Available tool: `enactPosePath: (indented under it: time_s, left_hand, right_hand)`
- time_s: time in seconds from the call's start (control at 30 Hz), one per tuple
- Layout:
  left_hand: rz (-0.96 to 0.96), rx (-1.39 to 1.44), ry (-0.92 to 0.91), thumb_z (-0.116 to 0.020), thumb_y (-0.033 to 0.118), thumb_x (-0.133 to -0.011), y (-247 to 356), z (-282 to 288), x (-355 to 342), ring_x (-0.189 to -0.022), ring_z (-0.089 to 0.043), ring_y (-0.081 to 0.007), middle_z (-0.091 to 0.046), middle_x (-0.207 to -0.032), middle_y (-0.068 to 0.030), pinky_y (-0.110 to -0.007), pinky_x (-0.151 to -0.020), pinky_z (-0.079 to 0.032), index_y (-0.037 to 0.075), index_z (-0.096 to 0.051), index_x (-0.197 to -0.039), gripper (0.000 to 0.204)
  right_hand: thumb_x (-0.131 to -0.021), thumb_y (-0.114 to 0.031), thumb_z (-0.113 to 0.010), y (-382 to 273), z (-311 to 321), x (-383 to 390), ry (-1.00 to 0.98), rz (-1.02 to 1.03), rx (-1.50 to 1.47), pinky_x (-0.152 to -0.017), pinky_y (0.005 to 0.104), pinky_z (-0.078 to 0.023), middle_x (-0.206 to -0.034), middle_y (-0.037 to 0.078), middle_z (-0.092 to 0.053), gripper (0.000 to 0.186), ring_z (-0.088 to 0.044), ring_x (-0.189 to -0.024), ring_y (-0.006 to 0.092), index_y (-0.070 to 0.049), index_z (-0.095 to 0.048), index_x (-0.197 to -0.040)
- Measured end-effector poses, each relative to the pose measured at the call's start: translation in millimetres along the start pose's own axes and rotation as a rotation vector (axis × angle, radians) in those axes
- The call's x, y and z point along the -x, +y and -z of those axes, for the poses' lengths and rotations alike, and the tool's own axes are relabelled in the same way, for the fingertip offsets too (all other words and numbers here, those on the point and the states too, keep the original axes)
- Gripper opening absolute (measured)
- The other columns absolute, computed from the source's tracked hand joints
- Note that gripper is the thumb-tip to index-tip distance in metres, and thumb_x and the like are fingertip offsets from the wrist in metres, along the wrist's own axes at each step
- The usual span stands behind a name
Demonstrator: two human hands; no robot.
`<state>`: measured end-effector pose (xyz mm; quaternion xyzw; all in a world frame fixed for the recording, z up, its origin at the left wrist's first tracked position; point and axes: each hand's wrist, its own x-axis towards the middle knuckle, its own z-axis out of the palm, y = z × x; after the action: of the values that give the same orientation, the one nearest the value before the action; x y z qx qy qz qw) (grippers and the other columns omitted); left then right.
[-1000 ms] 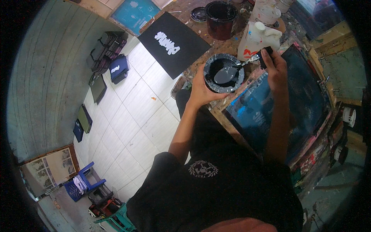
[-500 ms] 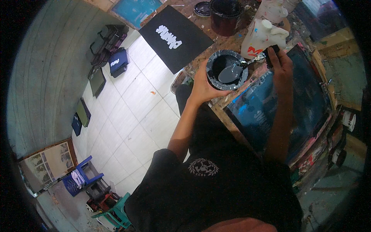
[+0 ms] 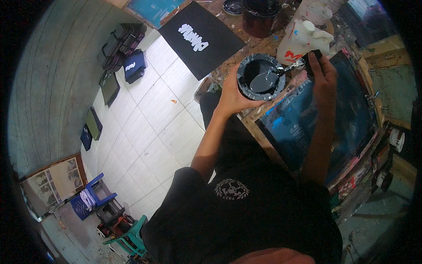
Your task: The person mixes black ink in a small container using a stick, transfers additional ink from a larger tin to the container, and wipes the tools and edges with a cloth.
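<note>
My left hand (image 3: 233,95) is wrapped round a small round paint tub (image 3: 244,91), its rim and wall crusted with grey. Inside lies a pool of grey paint (image 3: 262,82). My right hand (image 3: 322,70) is closed on the black handle of a paint-smeared spatula (image 3: 295,65), whose blade end dips into the grey paint. Below my right forearm lies a framed printing screen (image 3: 294,123) with dark blue mesh and blue smears. Beyond the tub stands a white plastic jug (image 3: 303,40) with red marks and paint spots.
A black sheet with a white print (image 3: 202,39) sits at the bench's left edge. A dark bucket (image 3: 262,20) and a round lid (image 3: 232,6) stand at the back. Dark folded items (image 3: 134,68) lean along the left wall, above white floor tiles (image 3: 162,110). Plastic chairs (image 3: 132,240) are lower left.
The tub appears slightly higher and farther right in the view, and the view itself has shifted a little. Both hands keep their grip, with the spatula still in the paint.
</note>
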<state>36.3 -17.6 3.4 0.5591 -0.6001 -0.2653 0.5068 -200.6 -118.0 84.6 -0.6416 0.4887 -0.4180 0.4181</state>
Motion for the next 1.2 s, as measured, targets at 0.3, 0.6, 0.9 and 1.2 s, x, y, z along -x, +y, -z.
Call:
enactPosePath:
  time_s: [0.3, 0.6, 0.9, 1.2]
  left_hand:
    - [0.024, -0.004, -0.019, -0.096, 0.034, -0.049, -3, 0, 1, -0.117, -0.064, -0.0299, -0.064, -0.126, -0.0143, -0.041, -0.104, -0.047, 0.005, -0.048, -0.139, 0.106]
    - [0.011, 0.011, -0.012, -0.096, 0.033, -0.048, -8, -1, 1, -0.118, -0.063, -0.0303, -0.063, -0.128, -0.0153, -0.041, -0.105, -0.047, 0.003, -0.047, -0.140, 0.108]
    - [0.005, 0.008, -0.021, -0.097, 0.033, -0.047, -9, -2, 1, -0.118, -0.063, -0.0317, -0.063, -0.127, -0.0162, -0.042, -0.105, -0.047, 0.003, -0.046, -0.140, 0.110]
    - [-0.023, 0.002, -0.017, -0.098, 0.033, -0.048, -6, -1, 1, -0.119, -0.063, -0.0328, -0.063, -0.128, -0.0169, -0.043, -0.105, -0.047, 0.004, -0.046, -0.140, 0.110]
  right_hand:
    - [-0.105, -0.025, -0.060, -5, -3, 1, -0.027, -0.007, -0.028, -0.079, 0.0239, -0.046, -0.098, 0.000, -0.067, 0.031, -0.058, -0.088, 0.0068, 0.001, -0.069, -0.120]
    - [-0.104, -0.024, -0.061, 4, -5, -2, 0.025, 0.009, 0.027, -0.080, 0.0239, -0.046, -0.100, 0.001, -0.068, 0.031, -0.058, -0.089, 0.0074, 0.001, -0.069, -0.119]
    - [-0.104, -0.023, -0.060, 8, -2, -3, 0.029, 0.004, 0.043, -0.083, 0.0251, -0.048, -0.102, 0.002, -0.069, 0.030, -0.061, -0.091, 0.0078, 0.001, -0.068, -0.120]
    - [-0.103, -0.018, -0.063, -16, -4, 7, 0.059, 0.037, 0.076, -0.087, 0.0287, -0.050, -0.105, 0.006, -0.071, 0.028, -0.064, -0.097, 0.0125, 0.002, -0.068, -0.120]
